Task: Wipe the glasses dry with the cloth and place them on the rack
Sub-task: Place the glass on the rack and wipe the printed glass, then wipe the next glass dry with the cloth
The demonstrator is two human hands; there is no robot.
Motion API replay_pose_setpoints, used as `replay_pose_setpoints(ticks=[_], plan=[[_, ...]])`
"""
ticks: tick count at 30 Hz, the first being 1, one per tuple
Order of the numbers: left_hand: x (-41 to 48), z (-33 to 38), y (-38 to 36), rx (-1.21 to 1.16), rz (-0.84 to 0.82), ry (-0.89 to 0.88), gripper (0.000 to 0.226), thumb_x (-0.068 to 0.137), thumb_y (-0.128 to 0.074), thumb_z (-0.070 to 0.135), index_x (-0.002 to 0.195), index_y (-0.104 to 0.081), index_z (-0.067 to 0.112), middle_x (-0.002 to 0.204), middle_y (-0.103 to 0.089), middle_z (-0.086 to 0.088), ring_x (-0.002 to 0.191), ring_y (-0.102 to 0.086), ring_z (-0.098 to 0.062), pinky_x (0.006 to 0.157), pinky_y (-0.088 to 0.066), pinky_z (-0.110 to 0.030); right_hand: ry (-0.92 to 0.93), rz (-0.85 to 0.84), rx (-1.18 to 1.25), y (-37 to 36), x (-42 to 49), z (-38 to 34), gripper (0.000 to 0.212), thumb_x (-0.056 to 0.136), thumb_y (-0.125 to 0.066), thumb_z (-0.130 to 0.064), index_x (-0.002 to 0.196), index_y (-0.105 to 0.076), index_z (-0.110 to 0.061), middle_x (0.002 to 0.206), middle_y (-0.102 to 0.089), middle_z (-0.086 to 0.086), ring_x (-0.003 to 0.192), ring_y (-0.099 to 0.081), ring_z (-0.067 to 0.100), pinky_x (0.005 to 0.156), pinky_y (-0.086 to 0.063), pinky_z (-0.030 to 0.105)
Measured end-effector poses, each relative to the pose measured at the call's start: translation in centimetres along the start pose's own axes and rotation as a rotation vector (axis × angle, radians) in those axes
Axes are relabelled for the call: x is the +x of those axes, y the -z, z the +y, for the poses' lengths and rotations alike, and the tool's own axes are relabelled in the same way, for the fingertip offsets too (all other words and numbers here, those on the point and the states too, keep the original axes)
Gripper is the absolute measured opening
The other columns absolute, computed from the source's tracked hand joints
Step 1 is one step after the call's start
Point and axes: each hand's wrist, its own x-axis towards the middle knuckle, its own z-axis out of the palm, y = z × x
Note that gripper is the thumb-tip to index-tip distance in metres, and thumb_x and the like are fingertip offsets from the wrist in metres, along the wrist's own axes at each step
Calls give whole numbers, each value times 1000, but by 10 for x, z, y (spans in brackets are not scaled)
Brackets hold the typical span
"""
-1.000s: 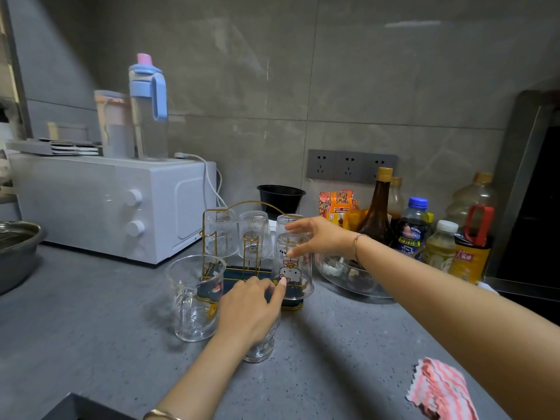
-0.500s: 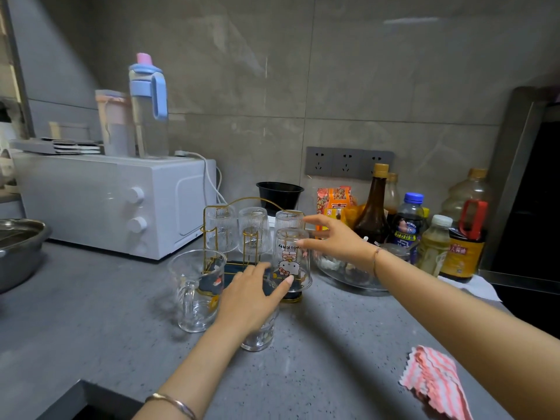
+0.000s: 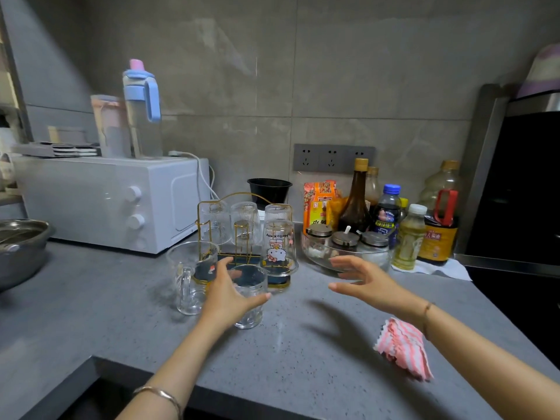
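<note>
A gold wire rack (image 3: 242, 228) stands mid-counter with several glasses upside down on its pegs, a cartoon-printed glass (image 3: 278, 247) at its front right corner. In front of it a small clear tumbler (image 3: 250, 295) stands upright on the counter, and my left hand (image 3: 227, 295) wraps around its left side. A clear handled mug (image 3: 189, 277) stands just left of that hand. My right hand (image 3: 363, 280) hovers open above the counter, right of the rack, holding nothing. The pink striped cloth (image 3: 403, 350) lies crumpled near the counter's right front, under my right forearm.
A white microwave (image 3: 115, 201) with bottles on top stands back left, a steel bowl (image 3: 21, 253) at far left. A glass dish of spice jars (image 3: 345, 247) and several sauce bottles (image 3: 412, 225) crowd the back right. A black oven (image 3: 521, 183) stands at right.
My right hand has let go of the cartoon-printed glass on the rack and pulled back to the right. My left hand has closed around the small tumbler.
</note>
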Motion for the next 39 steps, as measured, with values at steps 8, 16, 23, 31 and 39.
replay_pose_setpoints(ticks=[8, 16, 23, 31, 39], plan=[[-45, 29, -31, -79, -48, -135, 106, 58, -91, 39, 142, -27, 27, 128, -52, 10, 117, -51, -14, 104, -40, -36, -266, 299, -135, 24, -56, 48, 37, 78, -76, -35, 105, -56, -20, 114, -54, 3, 101, -51, 17, 81, -40, 25], [-70, 53, -64, -105, -180, -209, 105, 58, -90, 42, 141, -27, 33, 123, -54, 12, 112, -55, -14, 101, -45, -35, -405, 277, -91, 36, -75, 86, 33, 92, -61, -29, 119, -59, -10, 120, -60, 10, 95, -52, 15, 81, -38, 21], [-82, 57, -77, -96, -223, -222, 101, 59, -90, 42, 139, -29, 33, 121, -55, 12, 108, -57, -11, 97, -45, -30, -415, 245, -127, 35, -83, 89, 32, 91, -60, -36, 115, -63, -15, 123, -54, 11, 108, -53, 17, 94, -38, 23], [-88, 55, -82, -92, -214, -169, 110, 63, -87, 45, 148, -19, 30, 144, -42, 7, 132, -43, -17, 109, -34, -33, -451, 304, -91, 25, -73, 85, 28, 91, -59, -36, 70, -51, -18, 90, -59, 10, 77, -52, 16, 73, -40, 27], [-158, 79, -85, -248, 165, -411, 68, 77, -61, 66, 134, -35, 41, 130, -31, 41, 129, -29, 12, 104, -23, -11, -388, 460, 24, 20, -93, 75, 22, 81, -63, 5, 75, -49, -11, 72, -52, 5, 54, -51, 9, 44, -40, 11]])
